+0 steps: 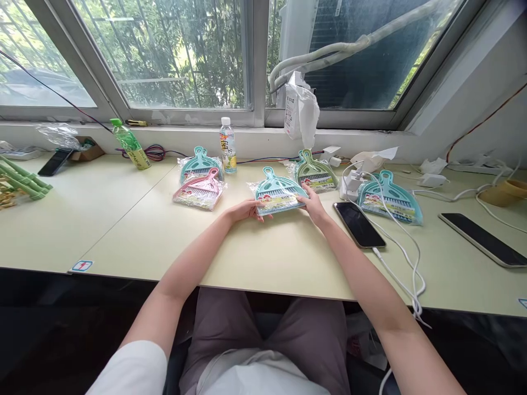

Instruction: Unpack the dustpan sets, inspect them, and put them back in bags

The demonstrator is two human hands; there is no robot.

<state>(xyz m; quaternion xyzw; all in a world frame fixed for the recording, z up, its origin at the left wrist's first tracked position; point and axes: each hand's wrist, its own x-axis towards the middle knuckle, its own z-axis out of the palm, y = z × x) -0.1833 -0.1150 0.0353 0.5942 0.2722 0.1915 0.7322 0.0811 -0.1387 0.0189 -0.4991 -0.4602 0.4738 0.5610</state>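
Fingers of your left hand grip the near-left corner of a plastic-wrapped turquoise dustpan-and-brush set, closed to the package thickness; fingertips show below its near edge. Head view: your right hand pinches the opposite end at the right edge, its fingers partly hidden by the package.

The set lies directly between the fingers of both hands and touches each; neither hand is nearer. Its broad edge runs crosswise from left fingers to right, the right end slightly farther from you. Its handle points away from you, toward the window, leaning a little left. Whether the set rests on the tabletop or is raised cannot be told.

Locate surrounding items from the fingers. Beyond and left of your left fingers: a pink dustpan set, with a second turquoise set just behind. Just beyond your right fingers: an olive-green dustpan set. Right of your right hand: a smartphone.
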